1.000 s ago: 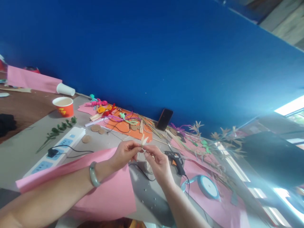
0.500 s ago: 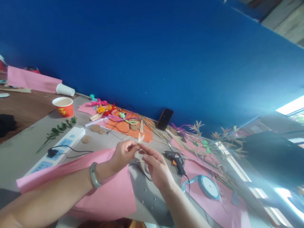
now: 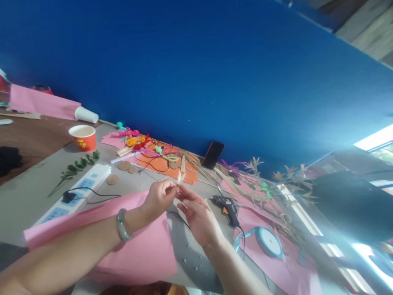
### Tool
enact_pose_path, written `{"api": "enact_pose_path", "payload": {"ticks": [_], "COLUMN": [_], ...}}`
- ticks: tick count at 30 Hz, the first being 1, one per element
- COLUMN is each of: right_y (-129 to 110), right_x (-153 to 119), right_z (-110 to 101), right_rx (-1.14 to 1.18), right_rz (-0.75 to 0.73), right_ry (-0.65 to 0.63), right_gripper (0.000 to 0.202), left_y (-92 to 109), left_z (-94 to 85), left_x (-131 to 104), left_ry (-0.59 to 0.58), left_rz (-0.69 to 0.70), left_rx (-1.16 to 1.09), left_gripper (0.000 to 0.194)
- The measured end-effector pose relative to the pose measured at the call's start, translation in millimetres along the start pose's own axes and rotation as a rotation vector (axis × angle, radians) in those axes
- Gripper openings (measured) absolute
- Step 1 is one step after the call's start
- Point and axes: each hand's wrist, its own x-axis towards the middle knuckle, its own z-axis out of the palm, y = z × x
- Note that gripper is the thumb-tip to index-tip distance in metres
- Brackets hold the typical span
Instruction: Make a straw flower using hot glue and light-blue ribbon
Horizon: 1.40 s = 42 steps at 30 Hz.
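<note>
Over the middle of the table, a small pale piece with pointed, leaf-like tips (image 3: 180,178) stands up between my fingertips. My left hand (image 3: 159,198), a green bangle on its wrist, pinches the base of this piece between thumb and index finger. From the other side, my right hand (image 3: 199,213) brings its fingertips together at the same base, its other fingers loosely curled. What lies inside the pinch is hidden. Under my left forearm is a pink sheet (image 3: 144,254). A black glue gun (image 3: 226,207) rests to the right of my right hand.
A white power strip (image 3: 76,190), a green leafy sprig (image 3: 75,166) and a red paper cup (image 3: 83,139) are at left. Against the blue wall (image 3: 196,73) leans a phone (image 3: 213,155). A ribbon roll (image 3: 270,242) lies at right; an orange sheet (image 3: 190,177) bears craft bits.
Both hands have shifted very slightly left with the pale piece. My right hand's fingers have turned a little around its base. Everything on the table lies as before.
</note>
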Motion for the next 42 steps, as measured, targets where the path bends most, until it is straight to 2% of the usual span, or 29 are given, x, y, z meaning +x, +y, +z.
{"api": "enact_pose_path", "payload": {"ticks": [5,9,14,20,26,30,34,37,42], "right_y": [-1.2,1.5,2.8,3.1,1.2,0.2,-4.7,-14.2,-31.9], "right_x": [1.1,2.9,11.2,19.7,19.7,18.9,18.8,15.1,0.2], "right_z": [-6.8,-16.5,-24.6,-22.6,-16.8,-16.7,-28.3,-45.3,-73.6], "right_rx": [-0.11,-0.253,-0.325,-0.377,-0.353,-0.311,-0.295,-0.449,-0.912], "right_rz": [-0.043,-0.157,-0.263,-0.225,-0.265,-0.25,-0.271,-0.351,-0.54], "right_ry": [0.009,0.096,0.164,0.15,0.124,0.092,0.094,0.138,0.143], "right_gripper": [0.037,0.035,0.026,0.029,0.021,0.019,0.026,0.026,0.019], "left_y": [0.6,0.3,1.3,-0.6,-0.9,-1.9,-4.8,-5.5,-3.6], "left_z": [0.9,2.2,2.7,5.2,5.0,5.5,5.9,5.8,6.0], "left_x": [0.4,0.3,-1.8,-6.5,-9.2,-9.1,-5.3,-1.1,2.7], "left_ry": [-0.014,-0.025,-0.053,-0.088,-0.103,-0.104,-0.084,-0.06,-0.046], "left_rz": [-0.017,-0.073,-0.088,-0.019,0.108,0.109,0.063,-0.013,-0.103], "left_rx": [-0.097,-0.165,-0.218,-0.178,-0.069,-0.083,-0.163,-0.231,-0.307], "left_gripper": [0.017,0.016,0.015,0.019,0.018,0.018,0.014,0.013,0.016]}}
